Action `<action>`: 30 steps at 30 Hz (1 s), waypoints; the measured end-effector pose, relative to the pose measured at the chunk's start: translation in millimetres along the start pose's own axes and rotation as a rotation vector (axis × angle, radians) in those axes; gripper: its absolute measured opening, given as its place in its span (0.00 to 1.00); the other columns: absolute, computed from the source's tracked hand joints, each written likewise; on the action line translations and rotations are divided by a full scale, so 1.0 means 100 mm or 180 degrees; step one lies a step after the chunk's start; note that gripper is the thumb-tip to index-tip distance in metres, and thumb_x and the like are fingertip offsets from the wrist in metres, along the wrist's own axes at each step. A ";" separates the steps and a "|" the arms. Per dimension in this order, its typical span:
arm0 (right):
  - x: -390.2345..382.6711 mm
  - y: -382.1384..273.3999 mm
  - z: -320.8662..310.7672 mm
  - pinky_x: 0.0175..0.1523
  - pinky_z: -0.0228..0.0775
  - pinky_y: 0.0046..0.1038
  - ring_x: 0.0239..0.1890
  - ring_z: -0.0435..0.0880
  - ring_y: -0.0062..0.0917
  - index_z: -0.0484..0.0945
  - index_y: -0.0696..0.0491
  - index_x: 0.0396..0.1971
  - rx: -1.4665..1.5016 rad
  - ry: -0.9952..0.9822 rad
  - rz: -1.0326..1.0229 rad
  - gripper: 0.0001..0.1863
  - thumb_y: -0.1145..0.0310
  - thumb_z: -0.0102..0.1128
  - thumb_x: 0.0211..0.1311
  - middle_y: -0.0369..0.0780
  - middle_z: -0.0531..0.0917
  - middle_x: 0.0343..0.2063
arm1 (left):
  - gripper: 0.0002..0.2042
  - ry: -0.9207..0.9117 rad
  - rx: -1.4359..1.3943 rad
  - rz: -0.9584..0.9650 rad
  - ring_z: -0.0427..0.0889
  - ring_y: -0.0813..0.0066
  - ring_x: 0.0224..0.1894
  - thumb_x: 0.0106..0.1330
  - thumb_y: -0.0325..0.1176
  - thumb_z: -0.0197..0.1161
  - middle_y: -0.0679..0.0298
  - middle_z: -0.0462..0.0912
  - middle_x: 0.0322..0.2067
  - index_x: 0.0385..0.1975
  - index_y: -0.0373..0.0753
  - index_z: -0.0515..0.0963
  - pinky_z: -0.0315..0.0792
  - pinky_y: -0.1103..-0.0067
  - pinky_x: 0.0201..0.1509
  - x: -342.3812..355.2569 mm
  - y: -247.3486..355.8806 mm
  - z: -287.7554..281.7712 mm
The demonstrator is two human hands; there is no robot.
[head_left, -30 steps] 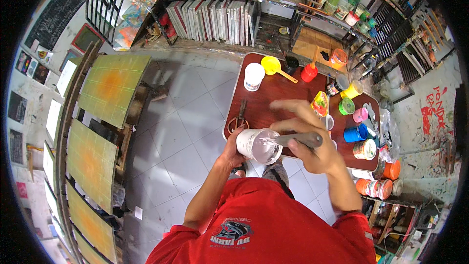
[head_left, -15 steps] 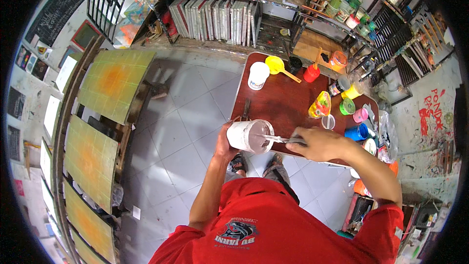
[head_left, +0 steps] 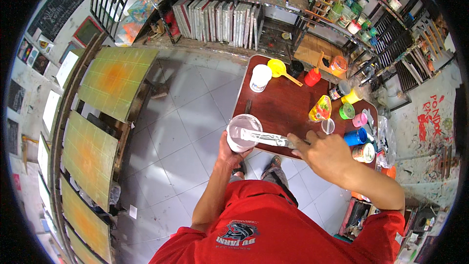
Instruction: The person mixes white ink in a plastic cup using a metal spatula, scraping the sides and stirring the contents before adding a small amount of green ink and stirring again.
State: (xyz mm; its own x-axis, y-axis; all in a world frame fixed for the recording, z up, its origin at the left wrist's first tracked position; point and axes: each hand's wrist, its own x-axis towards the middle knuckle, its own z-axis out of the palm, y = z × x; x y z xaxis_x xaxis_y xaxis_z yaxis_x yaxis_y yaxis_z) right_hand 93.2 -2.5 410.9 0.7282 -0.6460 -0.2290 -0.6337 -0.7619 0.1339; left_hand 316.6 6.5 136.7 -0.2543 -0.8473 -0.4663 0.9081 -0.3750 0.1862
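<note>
My left hand (head_left: 229, 157) is wrapped round the lower side of a white plastic tub (head_left: 241, 145). Pale grey-white paint (head_left: 236, 130) fills part of it, its mouth facing up. In my right hand (head_left: 325, 155), closed round the handle end, is a long flat spatula (head_left: 271, 139) smeared with white paint. Its blade lies across the tub's mouth, with the far tip over the paint; whether it touches the rim I cannot tell. Both hands are above the near edge of a dark red table (head_left: 278, 110).
On the table stand a white lidded tub (head_left: 260, 78), a yellow ladle-like scoop (head_left: 277, 68), a red pot (head_left: 312, 77), a yellow-red pouch (head_left: 320, 109) and a blue can (head_left: 355, 137). Painted screens or panels (head_left: 111, 83) lean at left. Shelves (head_left: 288, 2) with paint jars line the back.
The tub has turned from tilted rightward to more upright and shifted slightly left. The spatula has risen out of its mouth, showing its paint-coated blade; my right hand moved slightly right.
</note>
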 end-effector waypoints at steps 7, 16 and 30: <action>-0.12 -0.01 0.34 0.27 0.76 0.34 0.28 0.84 0.34 0.72 0.54 0.58 -0.0050 0.0131 -0.0084 0.23 0.63 0.53 0.64 0.44 0.79 0.28 | 0.29 -0.0022 -0.0152 0.0152 0.78 0.56 0.56 0.69 0.57 0.39 0.56 0.77 0.54 0.59 0.43 0.71 0.77 0.57 0.54 0.04 0.08 -0.08; -0.35 0.11 0.30 0.27 0.78 0.34 0.27 0.84 0.34 0.71 0.55 0.59 -0.0052 -0.0377 -0.0150 0.27 0.72 0.53 0.55 0.43 0.81 0.27 | 0.27 -0.0150 0.0047 0.0191 0.77 0.55 0.56 0.70 0.50 0.37 0.55 0.77 0.54 0.57 0.40 0.72 0.74 0.56 0.58 0.07 0.13 -0.10; -0.60 0.20 0.09 0.26 0.77 0.36 0.25 0.85 0.35 0.71 0.51 0.60 -0.0095 -0.0999 0.0009 0.25 0.68 0.51 0.61 0.47 0.82 0.31 | 0.26 0.0086 0.0164 -0.0071 0.79 0.55 0.54 0.71 0.50 0.36 0.57 0.78 0.54 0.59 0.43 0.72 0.76 0.57 0.55 0.09 0.03 -0.24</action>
State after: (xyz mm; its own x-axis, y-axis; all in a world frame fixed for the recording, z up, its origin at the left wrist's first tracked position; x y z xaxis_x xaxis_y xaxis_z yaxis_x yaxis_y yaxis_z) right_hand 34.8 21.0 418.7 0.6073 -0.6053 -0.5145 -0.6244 -0.7641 0.1620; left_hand 325.2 6.9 111.9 -0.2647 -0.8283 -0.4939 0.8838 -0.4132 0.2194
